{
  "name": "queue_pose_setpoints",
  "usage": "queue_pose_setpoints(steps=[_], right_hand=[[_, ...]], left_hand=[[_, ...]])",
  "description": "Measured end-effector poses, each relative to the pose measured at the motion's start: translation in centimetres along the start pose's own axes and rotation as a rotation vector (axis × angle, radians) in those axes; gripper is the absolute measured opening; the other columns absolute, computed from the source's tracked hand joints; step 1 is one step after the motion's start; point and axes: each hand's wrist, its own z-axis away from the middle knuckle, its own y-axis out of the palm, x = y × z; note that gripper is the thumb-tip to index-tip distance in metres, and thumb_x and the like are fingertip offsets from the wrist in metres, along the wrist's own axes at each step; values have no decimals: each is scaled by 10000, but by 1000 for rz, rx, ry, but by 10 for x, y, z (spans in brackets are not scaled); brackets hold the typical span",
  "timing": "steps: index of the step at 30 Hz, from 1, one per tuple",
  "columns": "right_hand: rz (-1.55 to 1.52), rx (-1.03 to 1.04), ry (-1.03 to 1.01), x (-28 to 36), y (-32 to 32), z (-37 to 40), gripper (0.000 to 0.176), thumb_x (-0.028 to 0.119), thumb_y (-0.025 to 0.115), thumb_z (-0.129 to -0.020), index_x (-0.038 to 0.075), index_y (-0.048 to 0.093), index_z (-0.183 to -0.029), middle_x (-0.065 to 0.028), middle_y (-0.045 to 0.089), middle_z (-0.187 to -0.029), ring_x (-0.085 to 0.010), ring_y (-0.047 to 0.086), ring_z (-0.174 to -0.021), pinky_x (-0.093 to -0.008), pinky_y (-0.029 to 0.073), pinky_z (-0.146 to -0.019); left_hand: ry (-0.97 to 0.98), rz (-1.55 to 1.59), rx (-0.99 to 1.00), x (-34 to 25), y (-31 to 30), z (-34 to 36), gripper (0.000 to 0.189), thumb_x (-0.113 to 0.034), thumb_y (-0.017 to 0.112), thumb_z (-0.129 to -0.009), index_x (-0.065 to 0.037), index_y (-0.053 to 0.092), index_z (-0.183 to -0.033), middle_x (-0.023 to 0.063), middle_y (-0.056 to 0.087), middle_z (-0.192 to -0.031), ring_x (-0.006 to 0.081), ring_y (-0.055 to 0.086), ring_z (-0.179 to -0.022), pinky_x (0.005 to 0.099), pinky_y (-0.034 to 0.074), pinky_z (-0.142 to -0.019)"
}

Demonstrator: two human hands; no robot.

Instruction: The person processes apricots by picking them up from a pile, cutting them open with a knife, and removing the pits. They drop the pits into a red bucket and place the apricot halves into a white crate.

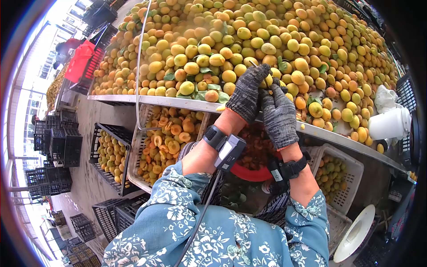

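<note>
My left hand [247, 92], in a grey knit glove, is closed with its fingertips around an apricot [268, 81], which is mostly covered. Against it from the right presses my gloved right hand [280, 115], fingers bent together; a small dark thing shows at its fingertips, too hidden to name. Both hands are over the near edge of a metal table [191, 103] heaped with whole apricots [311, 49]. Loose green leaves [212, 90] lie among the fruit. Below my wrists stands a red tub [251, 172] with reddish-brown bits, partly hidden by my arms.
A pale crate [134, 165] of halved apricots [172, 141] stands below the table at left, beside a black crate [126, 187] of whole fruit. Another pale crate [353, 178] is at right. A bent metal rod [138, 80] crosses the table's left part. A white container [387, 123] stands at right.
</note>
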Motion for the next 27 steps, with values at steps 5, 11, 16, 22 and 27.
queue_pose_setpoints(steps=[5, 11, 16, 22, 27], right_hand=[[-646, 31, 98, -8, 8, 1, 247, 146, 548, -922, -40, 608, -1073, -179, 662, -915, -303, 635, -865, -356, 489, -773], [-158, -70, -452, -25, 6, 0, 202, 95, 515, -925, -31, 635, -1027, -153, 653, -926, -201, 607, -842, -303, 480, -773], [-416, 163, 0, -18, -37, -7, 182, 137, 565, -899, -10, 650, -962, -105, 651, -825, -164, 589, -753, -289, 474, -701], [-664, -1, 227, -23, -63, -23, 174, 154, 718, -809, 21, 644, -895, 26, 586, -743, -64, 524, -688, -220, 442, -620], [-472, -2, -25, -18, -48, -21, 314, 233, 763, -761, 34, 653, -977, -51, 647, -796, -110, 579, -707, -262, 483, -670]], left_hand=[[-157, 159, 81, 13, -16, -10, 248, -268, 599, -897, -44, 584, -1005, 90, 624, -905, 218, 615, -845, 345, 515, -790], [-319, 291, 96, 3, 0, -3, 241, -260, 598, -894, -50, 575, -1011, 103, 621, -873, 240, 635, -791, 361, 542, -736], [-101, 168, -109, -6, -3, -11, 310, -316, 598, -887, -78, 511, -1065, 145, 605, -902, 314, 647, -826, 473, 575, -705], [-331, 144, -28, -7, 0, -7, 382, -436, 578, -873, -87, 529, -1019, 153, 623, -746, 307, 643, -606, 412, 560, -521], [-428, -53, 101, 4, 11, 3, 371, -487, 571, -865, -125, 578, -944, 70, 621, -704, 203, 577, -492, 333, 473, -396]])
